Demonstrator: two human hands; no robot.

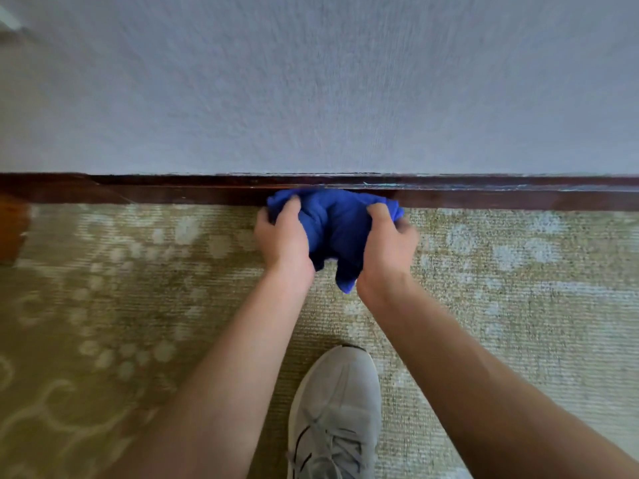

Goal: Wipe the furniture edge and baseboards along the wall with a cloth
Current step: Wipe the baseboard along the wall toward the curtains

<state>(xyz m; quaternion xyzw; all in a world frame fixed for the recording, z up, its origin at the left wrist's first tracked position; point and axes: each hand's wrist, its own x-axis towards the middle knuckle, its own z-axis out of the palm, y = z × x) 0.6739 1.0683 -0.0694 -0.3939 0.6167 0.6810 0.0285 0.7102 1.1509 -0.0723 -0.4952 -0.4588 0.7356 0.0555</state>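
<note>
We are partway along the wall, as best we can judge. Our left hand [281, 236] and right hand [389, 242] both grip the bunched blue cloth [332, 226], fingers curled into its folds from either side with a thumb of each laid on top, and the cloth's far edge meets the dark wooden baseboard [484, 195] where it joins the carpet [518, 271]. A loose corner of the cloth hangs down between our wrists.

Nothing shows plainly which stretch is already wiped. Pale scuffs or streaks run along the baseboard's top lip to the right of the cloth, though the frame is soft and we cannot tell whether they are dust, worn finish or damp. We reckon both directions may need passes, and the furniture edge is hardly in sight: only a brown wooden corner [14, 229] at the carpet's left edge, which may be that piece.

The baseboard runs straight and unbroken toward the right edge of the frame. To the left, that wooden corner stands close against the wall and will cut the stroke short. The wall [311, 81] rises directly above the lip, so our knuckles have little clearance there. Our grey shoe [335, 409] sits on the carpet near us, well apart from the cloth.
</note>
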